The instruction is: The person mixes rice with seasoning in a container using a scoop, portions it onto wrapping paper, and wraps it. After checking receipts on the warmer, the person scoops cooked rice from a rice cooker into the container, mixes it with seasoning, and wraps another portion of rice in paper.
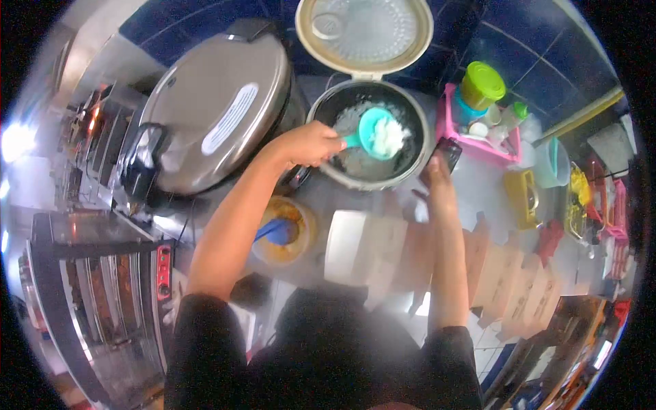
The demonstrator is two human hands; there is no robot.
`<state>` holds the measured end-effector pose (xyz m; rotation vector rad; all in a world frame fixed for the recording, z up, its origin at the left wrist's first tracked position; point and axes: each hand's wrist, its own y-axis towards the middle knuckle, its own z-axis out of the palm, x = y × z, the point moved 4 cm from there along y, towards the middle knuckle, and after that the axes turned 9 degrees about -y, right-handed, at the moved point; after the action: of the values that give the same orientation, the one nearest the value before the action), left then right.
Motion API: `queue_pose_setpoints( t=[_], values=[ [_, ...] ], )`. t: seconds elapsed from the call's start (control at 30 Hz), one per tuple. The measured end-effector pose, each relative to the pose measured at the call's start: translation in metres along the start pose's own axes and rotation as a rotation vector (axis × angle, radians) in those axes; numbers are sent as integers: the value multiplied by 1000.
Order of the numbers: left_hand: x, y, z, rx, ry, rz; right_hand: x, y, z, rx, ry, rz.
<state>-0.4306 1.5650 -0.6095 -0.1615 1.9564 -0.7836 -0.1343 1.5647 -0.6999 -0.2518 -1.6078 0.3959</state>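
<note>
Blue tiles, left hand gripping sideways scoop pointing rightward, right hand, grip unclear

Dark blue wall tiles back the kitchen — a bright light glares left, white floor tiles below.

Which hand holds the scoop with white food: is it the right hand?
No, the left hand grips the scoop by its handle.
</note>
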Motion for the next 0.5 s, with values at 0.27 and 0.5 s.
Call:
queue_pose_setpoints(
  t=[0.27,0.5],
  values=[
    [56,-167,21,-261,-353,54,34,-122,43,-392,-168,-421],
    [167,-286,48,-642,-359,14,-13,-195,144,22,-417,-315]
  ],
)
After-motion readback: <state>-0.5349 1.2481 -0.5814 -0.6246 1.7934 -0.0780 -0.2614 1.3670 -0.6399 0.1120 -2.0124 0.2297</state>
